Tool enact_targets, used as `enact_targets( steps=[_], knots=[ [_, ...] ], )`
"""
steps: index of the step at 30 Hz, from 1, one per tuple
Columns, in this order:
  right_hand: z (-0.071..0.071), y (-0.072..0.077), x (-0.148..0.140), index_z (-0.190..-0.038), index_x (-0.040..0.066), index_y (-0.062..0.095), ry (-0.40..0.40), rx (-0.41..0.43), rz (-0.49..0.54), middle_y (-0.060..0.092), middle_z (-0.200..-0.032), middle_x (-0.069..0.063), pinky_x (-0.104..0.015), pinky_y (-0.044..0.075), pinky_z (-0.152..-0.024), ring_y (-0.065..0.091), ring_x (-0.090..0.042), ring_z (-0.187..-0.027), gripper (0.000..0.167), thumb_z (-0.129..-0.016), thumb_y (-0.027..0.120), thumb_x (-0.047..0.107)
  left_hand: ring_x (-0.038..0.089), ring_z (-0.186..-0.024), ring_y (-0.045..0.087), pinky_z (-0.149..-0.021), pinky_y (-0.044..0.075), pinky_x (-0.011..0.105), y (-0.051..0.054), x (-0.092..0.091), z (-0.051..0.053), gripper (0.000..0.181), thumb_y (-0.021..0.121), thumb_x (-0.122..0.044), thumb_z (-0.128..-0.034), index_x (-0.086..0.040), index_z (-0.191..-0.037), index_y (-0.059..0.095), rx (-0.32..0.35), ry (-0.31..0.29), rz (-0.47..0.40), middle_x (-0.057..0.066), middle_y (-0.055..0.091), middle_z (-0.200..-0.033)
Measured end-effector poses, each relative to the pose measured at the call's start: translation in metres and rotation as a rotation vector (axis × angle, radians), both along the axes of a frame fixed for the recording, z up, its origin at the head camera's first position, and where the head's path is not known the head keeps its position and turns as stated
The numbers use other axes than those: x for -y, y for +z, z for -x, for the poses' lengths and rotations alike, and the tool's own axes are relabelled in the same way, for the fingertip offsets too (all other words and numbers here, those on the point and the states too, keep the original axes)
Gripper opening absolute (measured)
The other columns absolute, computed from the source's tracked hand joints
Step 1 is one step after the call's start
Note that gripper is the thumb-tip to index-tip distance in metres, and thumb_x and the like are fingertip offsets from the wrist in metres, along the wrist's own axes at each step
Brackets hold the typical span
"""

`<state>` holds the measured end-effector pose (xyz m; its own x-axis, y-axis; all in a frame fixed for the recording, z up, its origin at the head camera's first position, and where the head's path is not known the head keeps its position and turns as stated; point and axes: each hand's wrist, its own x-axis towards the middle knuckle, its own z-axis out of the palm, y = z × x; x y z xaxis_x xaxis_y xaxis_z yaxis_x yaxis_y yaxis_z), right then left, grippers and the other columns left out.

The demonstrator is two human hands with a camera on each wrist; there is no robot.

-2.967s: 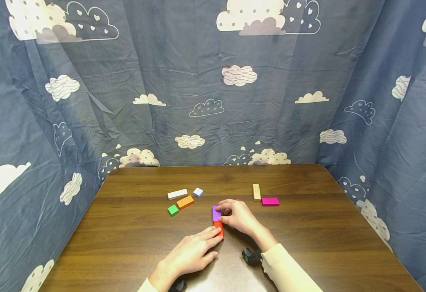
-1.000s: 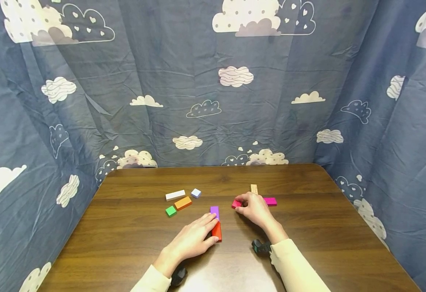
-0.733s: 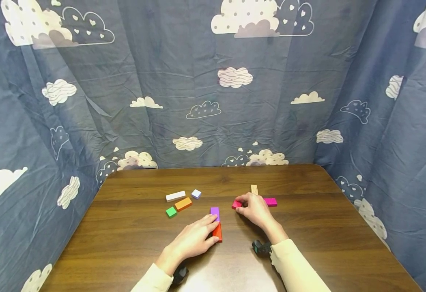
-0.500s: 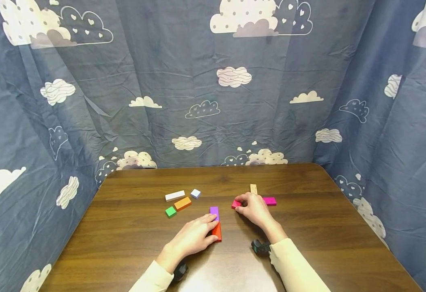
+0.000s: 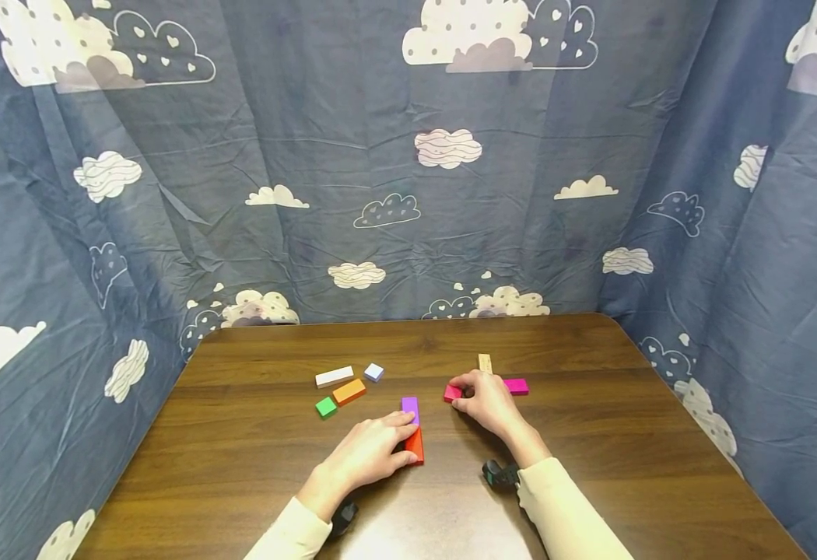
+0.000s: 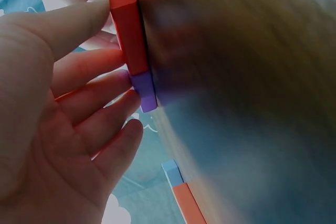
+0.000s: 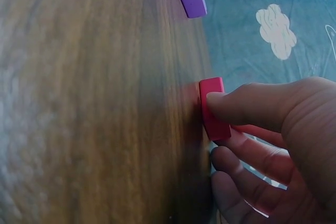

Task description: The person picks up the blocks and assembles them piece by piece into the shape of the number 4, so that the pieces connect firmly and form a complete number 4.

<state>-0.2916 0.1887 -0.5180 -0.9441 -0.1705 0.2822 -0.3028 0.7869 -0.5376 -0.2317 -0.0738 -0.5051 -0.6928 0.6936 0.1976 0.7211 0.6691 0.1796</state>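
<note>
A red block (image 5: 415, 446) and a purple block (image 5: 410, 405) lie end to end in a line on the table. My left hand (image 5: 366, 453) rests along their left side; in the left wrist view its thumb and fingertips touch the red block (image 6: 128, 30), and other fingertips touch the purple one (image 6: 144, 90). To the right, my right hand (image 5: 490, 400) pinches a small crimson block (image 5: 452, 393) at table level. The right wrist view shows the thumb on the near face of this crimson block (image 7: 214, 121), partly hiding it.
A white block (image 5: 334, 377), an orange block (image 5: 348, 392), a green block (image 5: 326, 407) and a pale blue block (image 5: 373, 372) lie at the left. Behind my right hand are a wooden block (image 5: 485, 363) and a magenta block (image 5: 517, 386). A patterned curtain (image 5: 324, 171) surrounds the table.
Since three seconds ago, my right hand has left the purple block, moved right and taken hold of the crimson block. My left hand has shifted slightly up along the red and purple blocks.
</note>
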Motion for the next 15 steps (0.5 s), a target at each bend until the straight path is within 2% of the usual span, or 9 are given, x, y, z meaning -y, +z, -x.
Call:
enact_targets(
  steps=[15],
  knots=[
    [0.0018, 0.0021, -0.0021, -0.101, 0.013, 0.08, 0.013, 0.024, 0.047, 0.071, -0.093, 0.001, -0.034, 0.052, -0.073, 0.066, -0.014, -0.079, 0.032, -0.07, 0.086, 0.007, 0.02, -0.125, 0.058, -0.097, 0.05, 0.04, -0.0025, 0.0017, 0.0015, 0.053, 0.067, -0.045, -0.0948, -0.014, -0.137, 0.064, 0.011, 0.006, -0.005, 0.002, 0.057, -0.144]
  ],
)
